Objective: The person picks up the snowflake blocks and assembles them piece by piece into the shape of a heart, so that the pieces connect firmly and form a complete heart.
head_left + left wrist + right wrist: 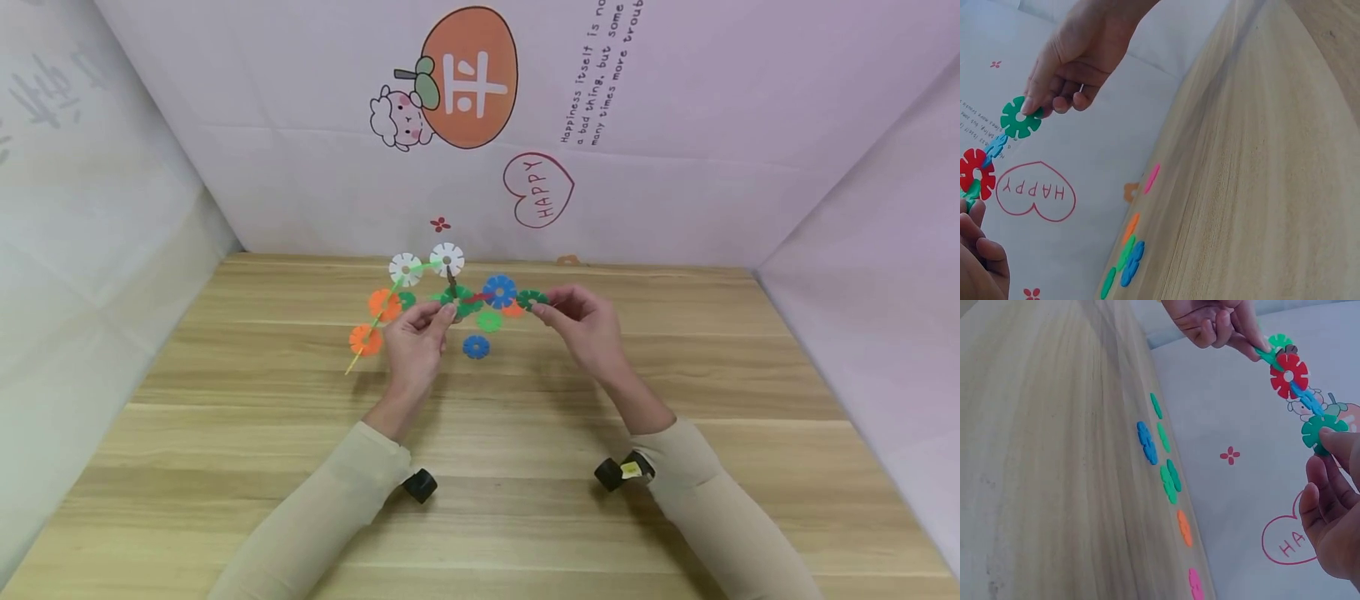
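Slotted plastic snowflake discs are joined in a chain held above the table. My left hand (416, 342) pinches a green disc (459, 302) between thumb and fingers. From it the chain runs through a red disc (1289, 376) and a blue disc (499, 292) to a dark green disc (532, 300). My right hand (588, 329) pinches that dark green disc at the end. On the other side, white discs (406, 269), orange discs (365, 340) and a thin yellow disc (354, 360) seen edge-on hang to the left of my left hand.
Loose discs lie on the wooden table (480, 517) beyond and below the chain, among them a blue disc (476, 347), a light green disc (489, 321) and a pink disc (1195, 584). A white printed cloth (300, 150) stands behind the table's far edge.
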A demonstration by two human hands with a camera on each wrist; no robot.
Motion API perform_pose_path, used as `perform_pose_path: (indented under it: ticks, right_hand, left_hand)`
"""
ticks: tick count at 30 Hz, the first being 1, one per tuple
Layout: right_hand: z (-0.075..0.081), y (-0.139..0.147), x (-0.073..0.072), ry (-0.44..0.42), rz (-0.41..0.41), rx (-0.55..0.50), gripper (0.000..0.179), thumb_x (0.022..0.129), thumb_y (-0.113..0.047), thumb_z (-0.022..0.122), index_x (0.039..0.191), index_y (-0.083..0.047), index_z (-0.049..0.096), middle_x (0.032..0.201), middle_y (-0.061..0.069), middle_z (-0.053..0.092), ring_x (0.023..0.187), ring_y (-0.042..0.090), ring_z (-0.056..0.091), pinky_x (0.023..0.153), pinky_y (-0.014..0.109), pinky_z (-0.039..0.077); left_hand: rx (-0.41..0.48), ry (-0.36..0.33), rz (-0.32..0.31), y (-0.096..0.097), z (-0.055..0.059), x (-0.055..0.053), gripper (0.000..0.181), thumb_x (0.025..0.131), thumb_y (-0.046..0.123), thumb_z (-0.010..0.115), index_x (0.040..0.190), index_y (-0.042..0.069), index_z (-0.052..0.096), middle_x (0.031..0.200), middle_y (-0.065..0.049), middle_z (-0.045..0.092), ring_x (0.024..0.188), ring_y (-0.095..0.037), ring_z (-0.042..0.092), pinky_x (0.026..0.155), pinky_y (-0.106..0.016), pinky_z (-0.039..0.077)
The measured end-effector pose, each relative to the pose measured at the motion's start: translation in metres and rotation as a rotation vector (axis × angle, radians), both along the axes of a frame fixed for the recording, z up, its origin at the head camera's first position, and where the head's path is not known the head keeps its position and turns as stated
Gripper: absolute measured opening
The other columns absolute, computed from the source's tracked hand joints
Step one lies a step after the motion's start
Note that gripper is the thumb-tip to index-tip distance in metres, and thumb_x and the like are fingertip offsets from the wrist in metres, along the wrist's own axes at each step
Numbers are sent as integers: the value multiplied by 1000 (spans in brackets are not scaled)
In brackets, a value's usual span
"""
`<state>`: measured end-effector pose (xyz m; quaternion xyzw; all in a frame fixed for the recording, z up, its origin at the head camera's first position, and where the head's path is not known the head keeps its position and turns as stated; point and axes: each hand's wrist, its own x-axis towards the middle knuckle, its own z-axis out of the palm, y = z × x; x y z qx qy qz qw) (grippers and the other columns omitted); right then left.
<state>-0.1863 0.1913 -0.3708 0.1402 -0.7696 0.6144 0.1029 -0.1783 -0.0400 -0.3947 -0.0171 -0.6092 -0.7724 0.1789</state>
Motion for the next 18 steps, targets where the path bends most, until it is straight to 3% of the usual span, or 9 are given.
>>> perform_pose_path:
  ticks: [7,18]
  right_hand:
    - [28,-9,14,64,-15,-9,13,90,7,70,100,14,64,84,16,65,72,15,61,63,20,52]
    - [34,-8,12,126,0,34,13,92,9,66,104,15,66,93,30,66,75,9,63,64,17,51]
  left_hand:
    - [2,-1,-11,-1,2,1,14,92,5,74,92,-8,70,76,-9,74,45,-5,46,42,-15,35]
    - [-13,-44,-20,0,3,3,12,92,5,74,93,-7,71,77,-11,74,46,-7,46,42,-15,36]
